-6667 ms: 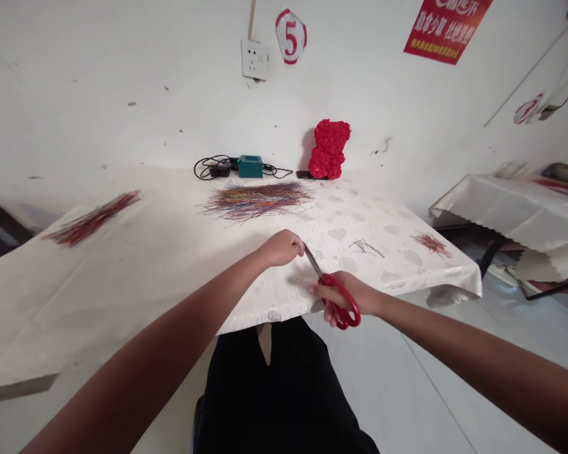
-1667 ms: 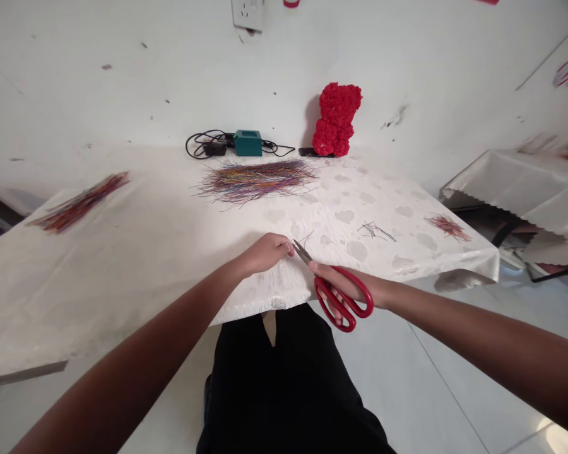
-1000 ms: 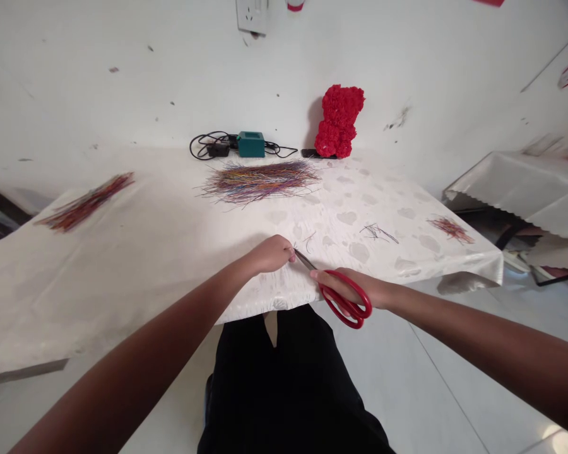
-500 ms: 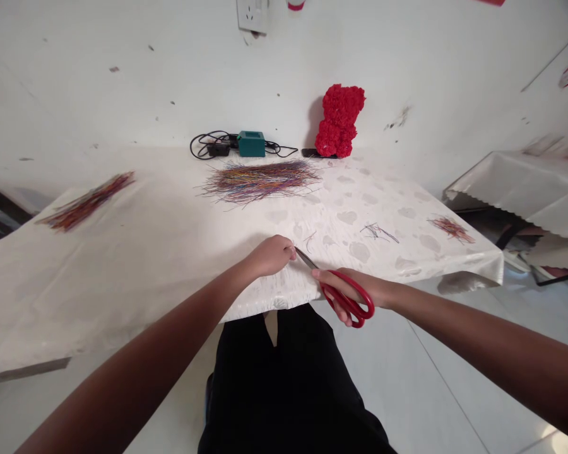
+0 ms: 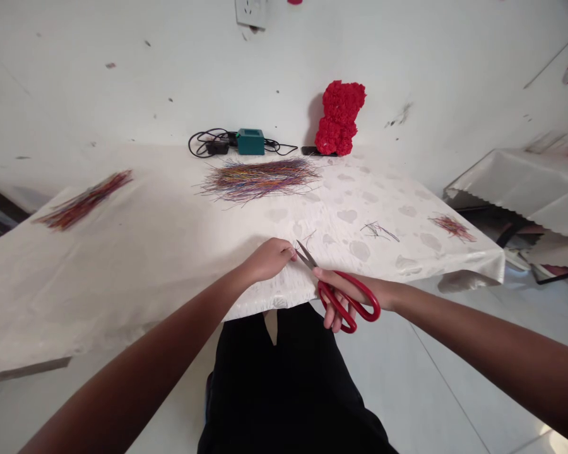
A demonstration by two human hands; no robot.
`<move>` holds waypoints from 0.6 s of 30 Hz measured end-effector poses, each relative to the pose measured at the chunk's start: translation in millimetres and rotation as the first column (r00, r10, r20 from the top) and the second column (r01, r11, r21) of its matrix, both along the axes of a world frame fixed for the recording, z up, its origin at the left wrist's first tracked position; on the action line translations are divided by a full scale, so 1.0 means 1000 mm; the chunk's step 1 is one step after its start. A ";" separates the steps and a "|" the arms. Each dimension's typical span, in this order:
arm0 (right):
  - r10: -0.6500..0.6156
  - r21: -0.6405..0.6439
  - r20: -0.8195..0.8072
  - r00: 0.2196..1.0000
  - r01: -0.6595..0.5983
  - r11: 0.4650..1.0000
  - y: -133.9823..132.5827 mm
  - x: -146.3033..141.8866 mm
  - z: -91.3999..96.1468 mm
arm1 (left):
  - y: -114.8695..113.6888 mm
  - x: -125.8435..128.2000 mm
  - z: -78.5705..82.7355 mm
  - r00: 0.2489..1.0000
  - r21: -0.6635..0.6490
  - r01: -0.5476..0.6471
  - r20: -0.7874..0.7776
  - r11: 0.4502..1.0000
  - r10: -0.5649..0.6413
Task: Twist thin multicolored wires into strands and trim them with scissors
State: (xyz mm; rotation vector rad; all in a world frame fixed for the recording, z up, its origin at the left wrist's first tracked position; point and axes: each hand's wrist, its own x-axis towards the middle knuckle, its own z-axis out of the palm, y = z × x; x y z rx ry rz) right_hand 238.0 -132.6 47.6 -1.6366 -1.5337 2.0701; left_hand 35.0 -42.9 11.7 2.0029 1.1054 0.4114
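Observation:
My right hand (image 5: 334,296) is closed round a pair of red-handled scissors (image 5: 369,306), its fingers through and about the handles. The scissor blades (image 5: 307,255) stand a little apart, their tips pointing up and left beside my left fingertips. My left hand (image 5: 272,258) is closed in a pinch over the table's front part, and a faint thin wire seems to show at its fingertips, mostly hidden. Just beyond lie a few loose cut wire bits (image 5: 308,237). Farther back is a big bundle of thin coloured wires (image 5: 262,180).
Another wire bundle (image 5: 85,200) lies at the left. Short dark wire pieces (image 5: 378,231) and a small reddish wire pile (image 5: 452,227) are at the right. By the wall stand a teal box (image 5: 250,142) with black cables and a red flower bear (image 5: 339,118) beside a dark phone-like slab.
The scissor blades and handles have spread apart, where before the blades were together at the left fingertips. My left hand has hardly moved.

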 end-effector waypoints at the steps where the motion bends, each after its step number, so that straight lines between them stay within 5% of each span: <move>1: -0.005 0.009 -0.013 1.000 0.006 1.000 0.000 0.001 -0.002 | 0.000 0.000 0.000 1.000 -0.005 0.007 0.006 1.000 -0.007; 9: -0.034 0.075 -0.023 0.999 0.036 0.997 0.000 0.002 -0.012 | -0.001 0.000 0.003 0.998 -0.040 0.039 0.042 0.998 -0.037; 18: -0.051 0.350 0.078 0.996 0.021 0.937 -0.001 0.003 -0.019 | 0.000 0.005 0.001 1.000 -0.068 0.010 -0.004 0.998 -0.010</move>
